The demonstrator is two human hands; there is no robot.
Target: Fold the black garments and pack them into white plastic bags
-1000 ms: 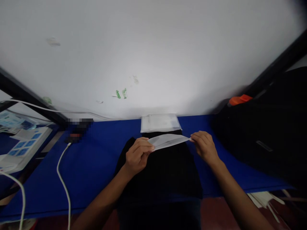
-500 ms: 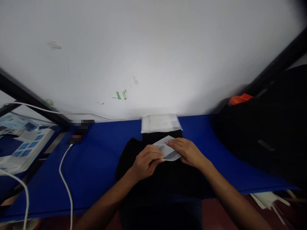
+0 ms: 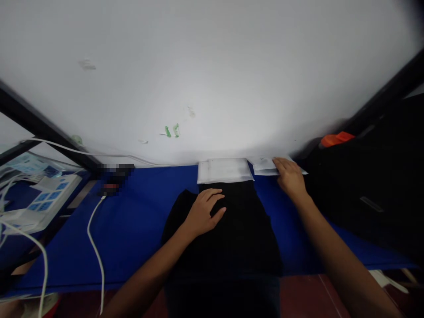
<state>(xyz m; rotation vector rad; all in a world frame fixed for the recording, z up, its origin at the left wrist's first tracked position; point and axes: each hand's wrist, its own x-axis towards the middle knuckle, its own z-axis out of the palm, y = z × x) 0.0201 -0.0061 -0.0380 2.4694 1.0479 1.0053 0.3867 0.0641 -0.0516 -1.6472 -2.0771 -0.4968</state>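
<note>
The right-hand white packet (image 3: 264, 167) lies at the far right of the blue surface (image 3: 142, 221), by the wall (image 3: 212, 79), under the fingertips of the right hand (image 3: 291, 179), the nearer one; its long axis runs left to right. Whether that hand clamps it, I cannot tell. The left hand (image 3: 203, 214), fingers apart and gripping nothing, is over the black cloth (image 3: 241, 234). Count: two hands, one cloth, two white packets, the other (image 3: 225, 171) at the cloth's far end; any layers within them cannot be counted.
</note>
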